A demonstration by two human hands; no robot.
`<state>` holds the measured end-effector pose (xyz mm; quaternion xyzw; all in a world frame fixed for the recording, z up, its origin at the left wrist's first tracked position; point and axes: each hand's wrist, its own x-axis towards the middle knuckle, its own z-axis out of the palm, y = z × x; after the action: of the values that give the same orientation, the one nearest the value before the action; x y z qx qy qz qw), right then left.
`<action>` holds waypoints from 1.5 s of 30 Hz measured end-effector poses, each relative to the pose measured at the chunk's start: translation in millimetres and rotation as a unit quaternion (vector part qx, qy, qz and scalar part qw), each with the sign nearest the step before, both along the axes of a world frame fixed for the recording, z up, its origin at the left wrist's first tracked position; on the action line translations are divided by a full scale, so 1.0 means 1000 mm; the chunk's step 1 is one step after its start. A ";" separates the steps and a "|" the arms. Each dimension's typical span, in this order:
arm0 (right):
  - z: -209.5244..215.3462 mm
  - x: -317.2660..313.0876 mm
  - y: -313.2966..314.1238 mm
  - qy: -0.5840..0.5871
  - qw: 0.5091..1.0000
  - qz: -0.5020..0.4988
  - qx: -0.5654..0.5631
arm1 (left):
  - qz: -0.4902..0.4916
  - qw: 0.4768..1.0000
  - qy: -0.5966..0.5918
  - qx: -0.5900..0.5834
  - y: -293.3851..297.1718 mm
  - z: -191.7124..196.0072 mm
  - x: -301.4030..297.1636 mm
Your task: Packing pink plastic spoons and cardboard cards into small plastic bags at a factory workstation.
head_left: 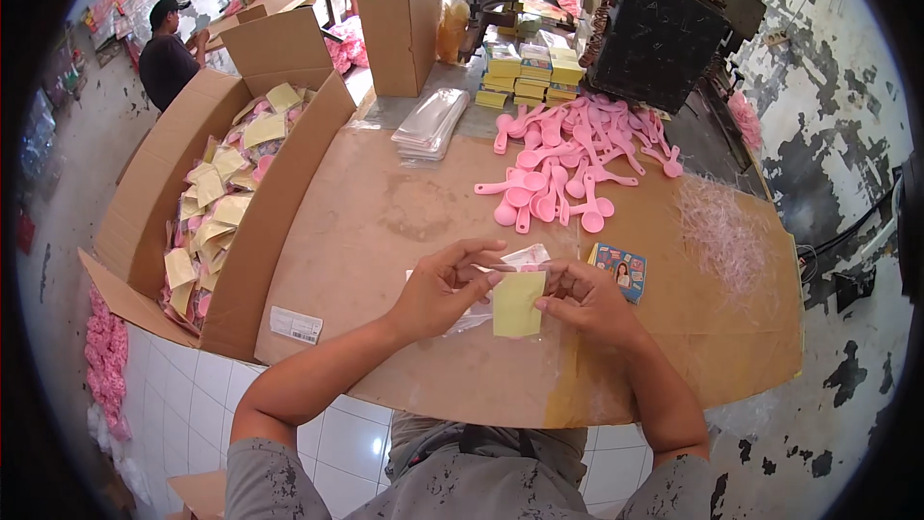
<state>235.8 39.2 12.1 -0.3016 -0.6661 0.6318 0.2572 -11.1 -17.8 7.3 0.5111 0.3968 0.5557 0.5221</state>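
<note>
Over the near middle of the cardboard-covered table, a small yellow card [519,306] is held up between my hands. My left hand [445,287] pinches at its upper left corner, thumb against the fingertips. At the card's right edge, my right hand [595,306] grips it between thumb and curled fingers. Clear film shows around the card, but whether it sits inside a bag I cannot tell. Beneath and behind my hands lie clear plastic bags [468,320], partly hidden. A small stack of colourful printed cards [626,274] rests just beyond my right hand.
Pink measuring spoons [563,159] are heaped farther back, with clear bags [430,125] and stacked yellow cards [502,63] behind. An open carton [289,202] of packed pieces stands left. Plastic strands [727,231] lie right, near a black machine [659,34]. Two people work beyond.
</note>
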 end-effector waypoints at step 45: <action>-0.011 0.040 0.010 -0.042 0.956 -0.128 0.259 | 0.040 0.883 0.428 0.189 0.042 -0.019 -0.007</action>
<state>276.2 49.4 1.2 -0.3335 -0.7728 0.3863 0.3772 -18.2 24.1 -12.2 0.7714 0.4895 0.3681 0.1726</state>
